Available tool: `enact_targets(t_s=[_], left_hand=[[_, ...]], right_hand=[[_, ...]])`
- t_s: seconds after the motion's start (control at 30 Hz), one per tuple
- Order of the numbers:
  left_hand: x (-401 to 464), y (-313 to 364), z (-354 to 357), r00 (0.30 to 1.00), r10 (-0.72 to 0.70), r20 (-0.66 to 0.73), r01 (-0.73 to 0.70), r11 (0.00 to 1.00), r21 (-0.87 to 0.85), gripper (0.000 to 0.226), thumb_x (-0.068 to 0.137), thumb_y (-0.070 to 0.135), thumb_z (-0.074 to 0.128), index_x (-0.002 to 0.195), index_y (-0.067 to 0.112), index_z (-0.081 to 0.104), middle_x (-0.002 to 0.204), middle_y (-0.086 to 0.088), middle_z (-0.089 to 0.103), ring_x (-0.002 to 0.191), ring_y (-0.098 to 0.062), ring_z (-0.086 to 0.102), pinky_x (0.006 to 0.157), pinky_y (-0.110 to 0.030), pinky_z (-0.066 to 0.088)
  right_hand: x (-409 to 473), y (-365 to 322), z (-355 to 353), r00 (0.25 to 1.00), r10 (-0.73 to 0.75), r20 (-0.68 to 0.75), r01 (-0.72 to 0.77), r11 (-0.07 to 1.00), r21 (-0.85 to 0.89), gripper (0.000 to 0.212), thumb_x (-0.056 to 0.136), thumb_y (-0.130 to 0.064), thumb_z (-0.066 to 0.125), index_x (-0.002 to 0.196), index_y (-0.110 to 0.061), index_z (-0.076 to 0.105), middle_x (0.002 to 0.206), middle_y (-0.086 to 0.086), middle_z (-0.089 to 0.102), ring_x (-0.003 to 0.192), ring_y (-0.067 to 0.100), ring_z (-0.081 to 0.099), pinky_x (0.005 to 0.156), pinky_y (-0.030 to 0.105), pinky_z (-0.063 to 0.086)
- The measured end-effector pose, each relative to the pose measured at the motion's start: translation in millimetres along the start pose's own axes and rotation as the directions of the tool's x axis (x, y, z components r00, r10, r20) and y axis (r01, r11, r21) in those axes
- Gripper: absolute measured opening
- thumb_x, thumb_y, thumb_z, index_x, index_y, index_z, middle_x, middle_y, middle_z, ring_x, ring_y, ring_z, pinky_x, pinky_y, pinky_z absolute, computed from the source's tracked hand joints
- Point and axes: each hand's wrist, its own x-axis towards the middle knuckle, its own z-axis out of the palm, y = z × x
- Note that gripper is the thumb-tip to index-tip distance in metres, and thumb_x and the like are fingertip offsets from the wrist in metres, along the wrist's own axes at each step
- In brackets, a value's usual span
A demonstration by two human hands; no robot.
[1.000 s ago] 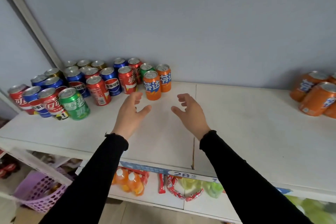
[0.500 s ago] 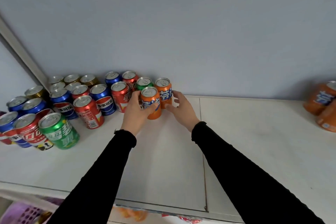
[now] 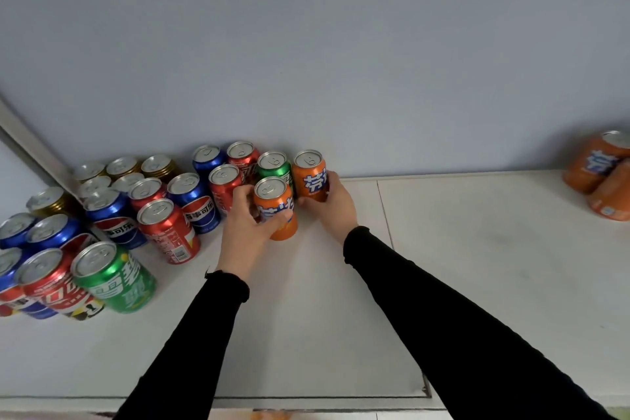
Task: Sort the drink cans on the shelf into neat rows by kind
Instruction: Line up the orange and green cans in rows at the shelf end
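Note:
Two orange cans stand at the right end of a mixed cluster on the white shelf [image 3: 443,283]. My left hand [image 3: 247,225] is wrapped around the nearer orange can [image 3: 276,208]. My right hand [image 3: 332,206] grips the farther orange can [image 3: 310,177] from its right side. A green can [image 3: 274,165] stands just behind, between them. Red, blue, green and gold cans crowd the left, among them a red can [image 3: 168,232] and a front green can [image 3: 114,278].
More orange cans [image 3: 603,174] stand at the far right edge of the shelf. The grey back wall [image 3: 341,61] rises right behind the cans. A slanted metal post [image 3: 27,136] runs down at the left. The shelf's front edge [image 3: 306,401] lies near the bottom.
Both hands reached forward from open above the shelf to the two orange cans and closed on them. The view has moved closer to the shelf.

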Motion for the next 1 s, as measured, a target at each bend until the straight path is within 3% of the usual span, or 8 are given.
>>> enact_targets(t_s=[0.2, 0.37, 0.5, 0.73, 0.87, 1.0], left_hand=[[-2, 1, 3, 0.998, 0.039, 0.042, -0.039, 0.999, -0.016, 0.071, 0.073, 0.028, 0.089, 0.135, 0.026, 0.053, 0.129, 0.008, 0.064, 0.114, -0.008, 0.064, 0.100, -0.039, 0.054], [-16, 16, 40, 0.990, 0.087, 0.113, -0.081, 0.995, -0.062, 0.068, 0.073, 0.028, 0.089, 0.131, 0.025, 0.056, 0.124, 0.009, 0.065, 0.108, 0.002, 0.061, 0.093, -0.036, 0.055], [-32, 36, 86, 0.973, 0.103, 0.206, -0.081, 0.990, -0.112, 0.074, 0.059, 0.047, 0.088, 0.125, 0.028, 0.058, 0.117, 0.013, 0.068, 0.104, -0.002, 0.064, 0.090, -0.037, 0.057], [-72, 86, 184, 0.916, 0.169, 0.363, -0.120, 0.981, -0.156, 0.063, 0.069, 0.029, 0.091, 0.123, 0.028, 0.059, 0.115, 0.015, 0.068, 0.105, 0.000, 0.063, 0.092, -0.038, 0.057], [-101, 120, 253, 0.884, 0.202, 0.421, -0.141, 0.975, -0.172, 0.070, 0.059, 0.053, 0.084, 0.121, 0.032, 0.058, 0.115, 0.017, 0.068, 0.106, -0.002, 0.064, 0.091, -0.039, 0.057], [-132, 157, 331, 0.884, 0.189, 0.428, -0.113, 0.974, -0.197, 0.071, 0.056, 0.055, 0.082, 0.119, 0.034, 0.059, 0.115, 0.019, 0.068, 0.106, 0.001, 0.064, 0.092, -0.042, 0.057]], right_hand=[[-27, -2, -15, 0.996, 0.068, -0.061, -0.064, 0.996, 0.055, 0.062, 0.073, -0.023, 0.087, 0.127, -0.019, 0.055, 0.111, -0.009, 0.066, 0.092, -0.003, 0.061, 0.074, 0.010, 0.045], [-66, -1, -65, 0.977, 0.083, -0.196, -0.070, 0.995, 0.071, 0.059, 0.070, -0.026, 0.089, 0.120, -0.022, 0.057, 0.106, -0.011, 0.068, 0.095, 0.002, 0.064, 0.078, 0.015, 0.050], [-100, 4, -125, 0.937, 0.076, -0.342, -0.064, 0.997, 0.046, 0.056, 0.070, -0.027, 0.089, 0.117, -0.025, 0.058, 0.104, -0.012, 0.070, 0.091, -0.001, 0.066, 0.077, 0.018, 0.053], [-154, 30, -246, 0.846, 0.079, -0.527, -0.097, 0.995, -0.005, 0.057, 0.069, -0.030, 0.089, 0.117, -0.028, 0.058, 0.105, -0.011, 0.070, 0.093, 0.007, 0.066, 0.077, 0.024, 0.053], [-177, 55, -322, 0.824, 0.070, -0.562, -0.110, 0.993, -0.037, 0.059, 0.070, -0.032, 0.088, 0.120, -0.029, 0.057, 0.106, -0.011, 0.070, 0.093, 0.007, 0.066, 0.077, 0.025, 0.053], [-194, 82, -404, 0.842, 0.068, -0.535, -0.126, 0.990, -0.071, 0.060, 0.070, -0.031, 0.088, 0.121, -0.029, 0.056, 0.107, -0.012, 0.069, 0.092, 0.004, 0.065, 0.075, 0.022, 0.051]])
